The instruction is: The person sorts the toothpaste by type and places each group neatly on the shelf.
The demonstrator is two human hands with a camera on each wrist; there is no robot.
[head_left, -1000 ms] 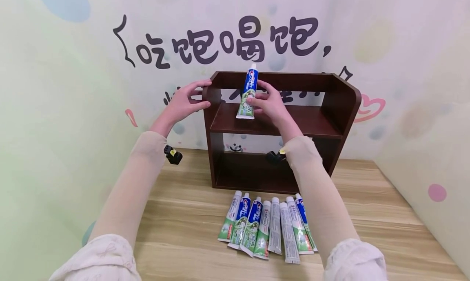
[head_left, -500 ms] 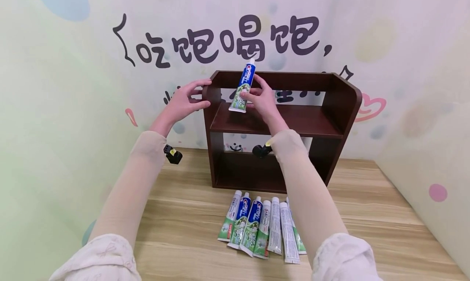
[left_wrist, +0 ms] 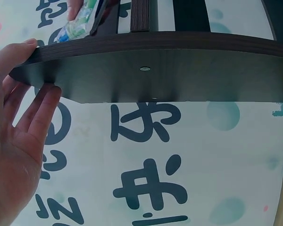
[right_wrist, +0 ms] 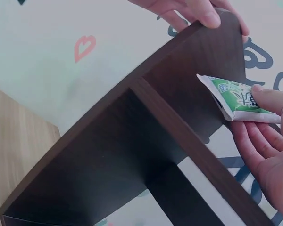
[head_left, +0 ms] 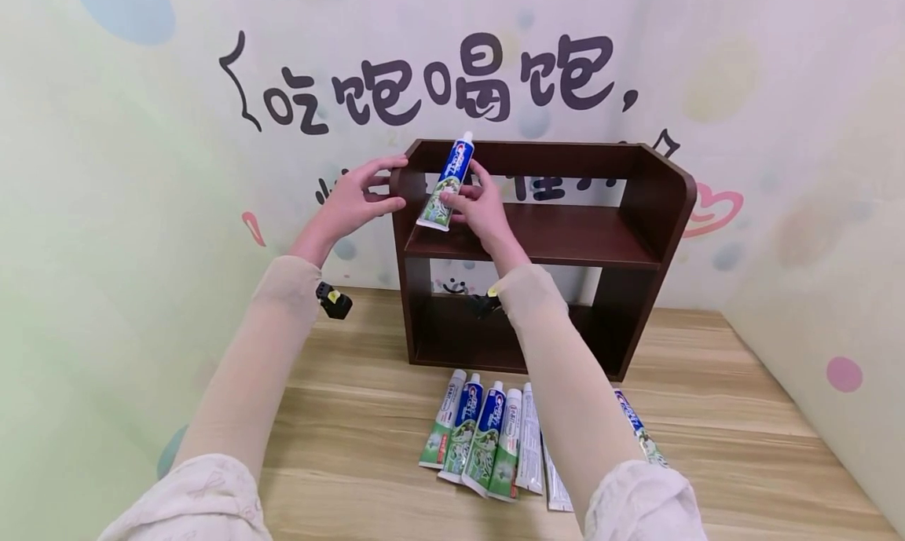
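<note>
My right hand (head_left: 485,211) pinches a blue, white and green toothpaste tube (head_left: 451,178), cap up and leaning right. It hangs in front of the upper compartment of a dark brown two-tier shelf (head_left: 580,235), near that compartment's left end. In the right wrist view, the thumb lies over the tube's green printed face (right_wrist: 243,100), fingers beneath. My left hand (head_left: 357,199) holds the upper front edge of the shelf's left side panel (left_wrist: 146,70). In the left wrist view, its thumb and fingers are on opposite faces of that panel.
Several toothpaste tubes (head_left: 484,443) lie in a row on the wooden table (head_left: 353,431) before the shelf; my right forearm hides some. Another blue tube (head_left: 639,427) shows right of that forearm. A wall with black lettering (head_left: 481,78) stands behind the shelf.
My right hand has carried the tube leftward along the upper compartment, and the tube leans more now. The forearm's shift left uncovers a blue tube at the right. My left hand stays put.
</note>
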